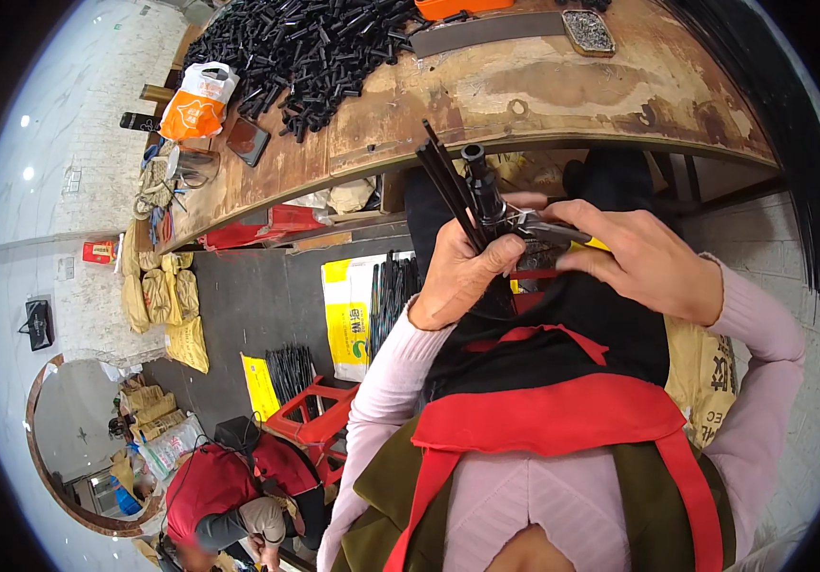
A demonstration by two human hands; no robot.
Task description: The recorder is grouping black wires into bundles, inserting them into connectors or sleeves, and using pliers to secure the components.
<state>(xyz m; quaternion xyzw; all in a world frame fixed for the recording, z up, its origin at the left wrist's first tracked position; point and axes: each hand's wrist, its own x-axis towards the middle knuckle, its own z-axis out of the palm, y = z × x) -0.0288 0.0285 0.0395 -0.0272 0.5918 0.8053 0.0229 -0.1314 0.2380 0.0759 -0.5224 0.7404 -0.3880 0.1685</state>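
In front of the bench edge, my left hand (472, 272) is closed around several thin black rods (443, 181). A thick black tubular piece (479, 172) with a round open top stands beside them, against the same hand. My right hand (643, 257) is closed on a dark, flat metal hand tool (557, 232) whose exact kind I cannot make out. Something yellow shows under its fingers. The tool's tip meets small shiny metal parts at the base of the tubular piece, where fingers partly hide the contact. A red and black apron (553, 419) lies below both hands.
The wooden bench (562, 95) carries a heap of small black tubular parts (305, 48), a tin of small metal bits (589, 32), a phone (248, 141) and a plastic bag (200, 103). Black rod bundles (391, 296) and a red stool (319, 410) stand left, near another person (229, 477).
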